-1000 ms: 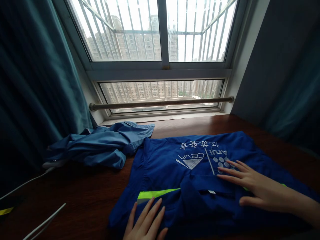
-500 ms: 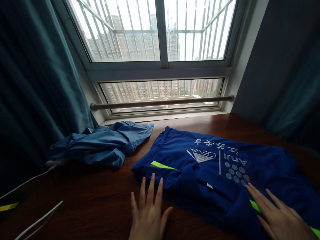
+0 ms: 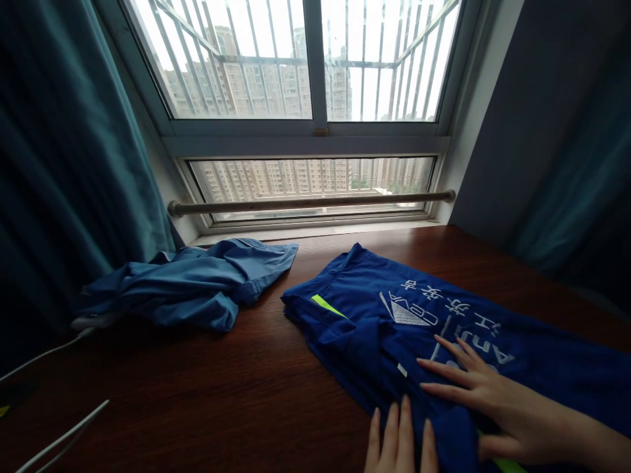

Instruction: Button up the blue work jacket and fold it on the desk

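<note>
A dark blue work jacket [image 3: 374,328] with white lettering and a neon yellow stripe lies folded on the wooden table [image 3: 236,394], slanting from the centre toward the right. My right hand [image 3: 483,394] lies flat on it near the lettering, fingers spread and stretched out. My left hand [image 3: 400,443] shows only its fingers at the bottom edge, pressed flat on the jacket's near fold. Neither hand grips anything.
A crumpled lighter blue garment [image 3: 197,286] lies at the back left of the table. White cables [image 3: 59,440] run along the left front. Teal curtains [image 3: 64,164] hang at both sides of the barred window [image 3: 315,98], with a rail [image 3: 305,203] below it.
The jacket has been turned and slid to the right across the table. My left hand moved right from bare wood onto the jacket; my right hand returned onto the lettering.
</note>
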Demonstrator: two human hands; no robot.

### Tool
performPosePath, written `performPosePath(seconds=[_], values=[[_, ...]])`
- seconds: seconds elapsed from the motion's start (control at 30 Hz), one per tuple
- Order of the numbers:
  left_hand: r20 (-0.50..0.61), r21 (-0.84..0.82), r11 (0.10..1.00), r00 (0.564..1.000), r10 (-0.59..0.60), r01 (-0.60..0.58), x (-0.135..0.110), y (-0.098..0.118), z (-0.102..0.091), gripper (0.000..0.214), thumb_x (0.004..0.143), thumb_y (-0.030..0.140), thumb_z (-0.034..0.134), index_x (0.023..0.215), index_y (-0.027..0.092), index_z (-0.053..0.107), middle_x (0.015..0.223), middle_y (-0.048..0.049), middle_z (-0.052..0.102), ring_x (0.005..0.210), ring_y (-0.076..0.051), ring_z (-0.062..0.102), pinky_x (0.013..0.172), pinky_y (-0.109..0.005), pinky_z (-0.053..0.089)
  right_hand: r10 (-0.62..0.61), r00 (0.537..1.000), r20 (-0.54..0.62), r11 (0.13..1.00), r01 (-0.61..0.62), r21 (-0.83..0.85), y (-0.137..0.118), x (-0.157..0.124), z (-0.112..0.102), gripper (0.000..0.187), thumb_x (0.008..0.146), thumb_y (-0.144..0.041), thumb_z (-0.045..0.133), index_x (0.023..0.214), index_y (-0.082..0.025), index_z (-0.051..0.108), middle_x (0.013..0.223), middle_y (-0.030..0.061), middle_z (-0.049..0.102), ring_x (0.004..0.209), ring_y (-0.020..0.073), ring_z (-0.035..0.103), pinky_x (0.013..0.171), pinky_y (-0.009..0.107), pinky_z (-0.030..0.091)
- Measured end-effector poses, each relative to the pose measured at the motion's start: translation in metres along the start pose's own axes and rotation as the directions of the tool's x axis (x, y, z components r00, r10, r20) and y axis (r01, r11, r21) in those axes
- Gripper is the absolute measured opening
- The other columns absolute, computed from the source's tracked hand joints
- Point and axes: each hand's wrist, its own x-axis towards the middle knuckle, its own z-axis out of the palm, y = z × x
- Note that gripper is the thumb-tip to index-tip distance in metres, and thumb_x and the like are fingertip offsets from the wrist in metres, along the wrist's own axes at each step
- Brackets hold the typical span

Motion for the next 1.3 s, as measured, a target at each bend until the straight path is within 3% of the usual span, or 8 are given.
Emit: performPosePath(seconds=[0.2,0.4,0.47,0.57,0.67,0.8,1.0,1.3], values=[[0.096,-0.045,0.994,0.991,-0.094,0.099,0.024,-0.001,0.009,0.063,0.073,0.062,0.044,0.114,0.015,0.055,0.122,-0.0144,0.052,0.11,-0.03,0.05,0.092,-0.048,0.039,0.103,0.992,-0.075,0.992,-0.107,-0.063,0.037,0.024,0.016,0.069,0.077,-0.054,0.047,0.137,-0.037,0.017,0.144,0.0007,0.019,0.13,0.0387,0.0,0.092,0.071,0.006],[-0.248,-0.185,0.977,0.967,0.06,-0.108,0.045,0.044,0.028,0.022,0.079,0.035,0.054,0.1,0.032,0.061,0.113,0.0037,0.061,0.105,-0.017,0.055,0.105,-0.043,0.025,0.332,0.895,-0.299,0.92,-0.377,-0.104,0.088,0.035,0.017,0.059,0.079,-0.059,0.04,0.133,-0.041,0.026,0.142,-0.0014,0.026,0.128,0.0407,0.01,0.09,0.071,0.013],[-0.27,-0.229,0.964,0.96,0.073,-0.137,0.045,0.059,0.037,0.016,0.08,0.034,0.053,0.093,0.032,0.063,0.105,0.0044,0.064,0.098,-0.017,0.059,0.103,-0.044,0.028,0.403,0.855,-0.326,0.882,-0.458,-0.11,0.103,0.032,0.014,0.058,0.08,-0.061,0.036,0.134,-0.041,0.025,0.142,-0.0028,0.025,0.128,0.0419,0.011,0.088,0.072,0.015],[-0.122,-0.26,0.942,0.975,0.186,-0.212,0.042,0.069,0.049,0.018,0.082,0.032,0.051,0.097,0.029,0.061,0.109,0.0022,0.063,0.099,-0.02,0.059,0.095,-0.047,0.038,0.496,0.794,-0.352,0.82,-0.561,-0.109,0.125,0.021,0.011,0.058,0.08,-0.063,0.031,0.134,-0.042,0.023,0.142,-0.0049,0.023,0.126,0.0434,0.014,0.087,0.073,0.016],[0.056,-0.263,0.92,0.948,0.314,-0.29,0.038,0.069,0.056,0.03,0.082,0.035,0.049,0.11,0.026,0.055,0.12,-0.0023,0.056,0.109,-0.025,0.052,0.092,-0.048,0.04,0.56,0.74,-0.374,0.767,-0.633,-0.105,0.149,0.007,0.011,0.059,0.079,-0.065,0.028,0.134,-0.042,0.023,0.143,-0.0055,0.021,0.125,0.0441,0.016,0.086,0.073,0.019],[0.157,-0.26,0.911,0.916,0.368,-0.321,0.04,0.072,0.06,0.038,0.08,0.037,0.051,0.115,0.022,0.054,0.123,-0.0069,0.053,0.115,-0.031,0.045,0.089,-0.052,0.04,0.628,0.676,-0.384,0.699,-0.708,-0.104,0.187,-0.011,0.012,0.062,0.077,-0.067,0.028,0.133,-0.041,0.027,0.143,-0.0039,0.023,0.125,0.0441,0.019,0.085,0.072,0.022],[0.049,-0.23,0.899,0.918,0.394,-0.373,0.047,0.079,0.066,0.035,0.082,0.035,0.046,0.114,0.025,0.056,0.132,-0.0006,0.044,0.12,-0.032,0.039,0.085,-0.052,0.043,0.643,0.675,-0.362,0.69,-0.716,-0.108,0.227,-0.022,0.006,0.065,0.076,-0.068,0.028,0.134,-0.039,0.027,0.143,-0.0023,0.023,0.125,0.0435,0.018,0.087,0.07,0.021],[0.007,-0.248,0.893,0.921,0.39,-0.376,0.046,0.081,0.067,0.032,0.085,0.035,0.041,0.113,0.028,0.054,0.131,0.0057,0.044,0.125,-0.027,0.033,0.087,-0.048,0.045,0.622,0.707,-0.337,0.73,-0.679,-0.076,0.216,-0.014,-0.013,0.061,0.08,-0.062,0.026,0.136,-0.036,0.025,0.144,-0.0025,0.02,0.127,0.0414,0.016,0.091,0.067,0.021]])
